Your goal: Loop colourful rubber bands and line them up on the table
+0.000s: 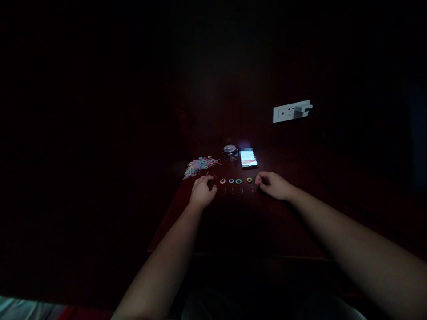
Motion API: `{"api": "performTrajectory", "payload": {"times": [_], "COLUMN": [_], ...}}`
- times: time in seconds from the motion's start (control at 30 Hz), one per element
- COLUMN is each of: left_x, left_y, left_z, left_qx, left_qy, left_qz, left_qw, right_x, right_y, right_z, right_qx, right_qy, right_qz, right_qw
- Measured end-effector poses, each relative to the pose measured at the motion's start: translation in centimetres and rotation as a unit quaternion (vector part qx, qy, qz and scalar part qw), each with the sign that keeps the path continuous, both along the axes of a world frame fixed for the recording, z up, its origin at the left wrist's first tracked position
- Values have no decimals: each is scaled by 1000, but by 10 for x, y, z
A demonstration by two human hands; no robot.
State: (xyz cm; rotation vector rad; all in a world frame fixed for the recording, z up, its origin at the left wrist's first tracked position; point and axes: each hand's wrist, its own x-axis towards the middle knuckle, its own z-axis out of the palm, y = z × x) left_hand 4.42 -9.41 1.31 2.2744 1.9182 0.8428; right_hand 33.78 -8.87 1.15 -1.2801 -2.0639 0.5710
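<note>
Lying in a row on the near side of the lit phone (pixel 251 163), the pink ring (pixel 221 182), blue ring (pixel 231 182), teal ring (pixel 238 182) and yellow ring (pixel 249 182) look like soft, stretchy hair ties, apart from one another on the dark table (pixel 233 222). They should weigh almost nothing and give under a light squeeze, so they are unlikely to break. The best hold on each would be a fingertip pinch across the band, or a tip hooked through its middle; pressing down hard could make it skid on the table, which has a slight sheen.

Nearer the person than these, below the phone, are some thin little bands (pixel 242 191), probably finer and harder to lift; a nail or pad at one end would suit them. The loose pile (pixel 199 167) of coloured bands, left of the phone, probably tangles, so a single band is best drawn out by an edge that sticks up. The round jar (pixel 230 150), just left of the phone, looks smooth and rigid, better gripped around its sides.

The left hand (pixel 202 193), left of and nearer than the phone, is loosely curved, with no clear hold on anything. The right hand (pixel 272 185), right of and nearer than the phone, has its fingers bent towards the thumb beside the yellow ring; whether it grips something is too dark to tell.
</note>
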Motion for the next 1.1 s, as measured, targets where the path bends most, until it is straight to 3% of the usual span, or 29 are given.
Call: {"api": "performTrajectory", "payload": {"times": [0.13, 0.6, 1.1], "left_x": [-5, -2, 5], "left_y": [10, 16, 32], "left_z": [-7, -10, -1], "left_qx": [-83, -145, -61], "left_qy": [24, 60, 16], "left_qz": [75, 95, 100], "left_qw": [993, 983, 993], "right_x": [2, 0, -7], "right_y": [4, 1, -12], "right_z": [-3, 2, 13], "right_qx": [5, -15, -12], "right_qy": [10, 2, 27], "right_qz": [0, 3, -15], "right_qw": [1000, 1000, 999]}}
